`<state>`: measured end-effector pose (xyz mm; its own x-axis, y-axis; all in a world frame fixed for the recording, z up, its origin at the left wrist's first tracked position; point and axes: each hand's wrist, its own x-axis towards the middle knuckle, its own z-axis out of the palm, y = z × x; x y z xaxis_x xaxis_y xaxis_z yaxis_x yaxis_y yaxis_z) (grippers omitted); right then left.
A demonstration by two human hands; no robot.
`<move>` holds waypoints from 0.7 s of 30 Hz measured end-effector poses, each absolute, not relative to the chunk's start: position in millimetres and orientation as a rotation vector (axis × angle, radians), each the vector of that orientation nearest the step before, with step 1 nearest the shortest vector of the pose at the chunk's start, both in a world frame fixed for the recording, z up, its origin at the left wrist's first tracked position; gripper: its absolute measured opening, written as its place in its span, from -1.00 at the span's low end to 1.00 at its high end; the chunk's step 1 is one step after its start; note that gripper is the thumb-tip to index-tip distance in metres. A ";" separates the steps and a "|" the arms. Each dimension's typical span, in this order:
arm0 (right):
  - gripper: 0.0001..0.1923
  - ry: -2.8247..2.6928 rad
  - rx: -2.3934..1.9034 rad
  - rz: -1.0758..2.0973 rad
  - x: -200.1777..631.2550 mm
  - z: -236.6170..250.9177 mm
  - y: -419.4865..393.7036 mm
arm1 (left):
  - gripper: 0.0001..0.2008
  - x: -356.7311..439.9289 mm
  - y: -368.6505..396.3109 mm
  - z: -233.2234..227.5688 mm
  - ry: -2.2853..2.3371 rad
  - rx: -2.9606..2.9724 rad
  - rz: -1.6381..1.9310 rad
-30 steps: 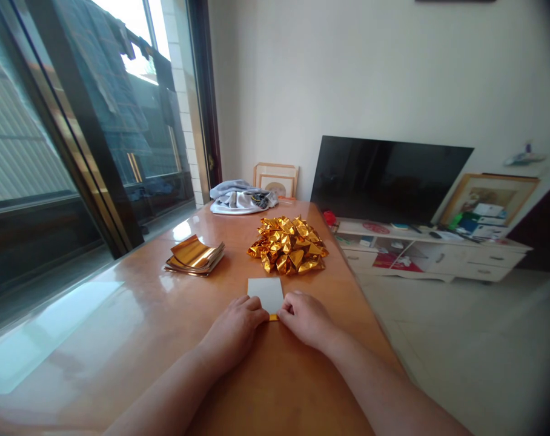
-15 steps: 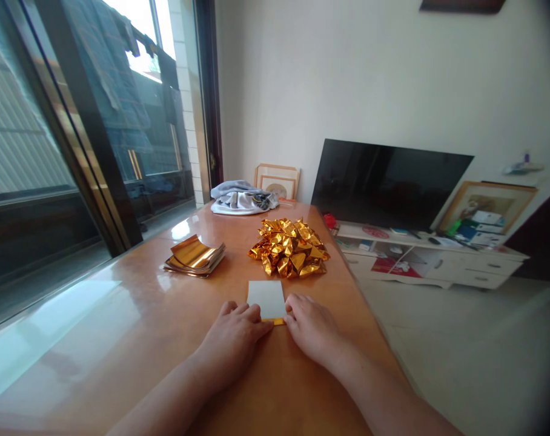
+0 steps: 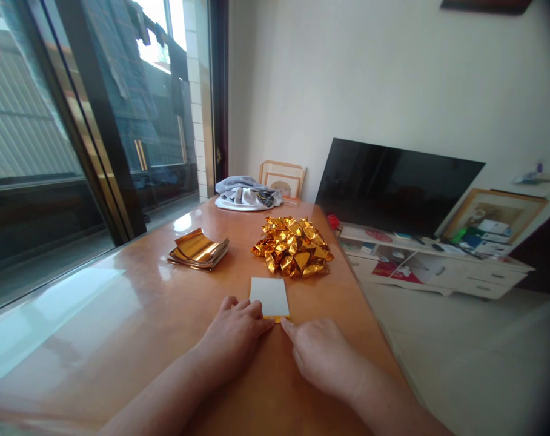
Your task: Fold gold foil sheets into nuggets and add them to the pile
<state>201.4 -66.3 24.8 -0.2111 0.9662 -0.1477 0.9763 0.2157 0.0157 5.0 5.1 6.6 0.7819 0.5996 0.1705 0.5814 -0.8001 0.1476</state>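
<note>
Paper sheet (image 3: 269, 297), lower centre: near-edge strip (image 3: 277, 320) folded, remainder flat | left hand (image 3: 236, 327), right hand (image 3: 323, 351) touch strip; can't make out whether either grip pinches | folded pile (image 3: 297, 245), centre; unfolded stack (image 3: 200, 249) remains, centre-left

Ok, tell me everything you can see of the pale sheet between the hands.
The pale sheet is thin, roughly rectangular and paper-like. It lies flat on the glossy brown table, nearer than the pile of gold pieces. Its upward face is plain grey-white; a narrow gold strip, apparently folded over, runs along the near edge. The left hand covers its near left corner; the right hand has an index fingertip at the strip.
</note>
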 end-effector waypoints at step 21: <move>-0.41 2.300 1.902 -0.126 210.4 27.7 -69.6 | -0.74 -23.6 11.7 24.3 1.139 2.749 0.327</move>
<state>210.4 -69.6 27.7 -0.1825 0.9681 -0.1716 0.9811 0.1908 0.0333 -23.6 11.7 24.3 0.6884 0.7111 0.1431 0.6788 -0.7010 0.2184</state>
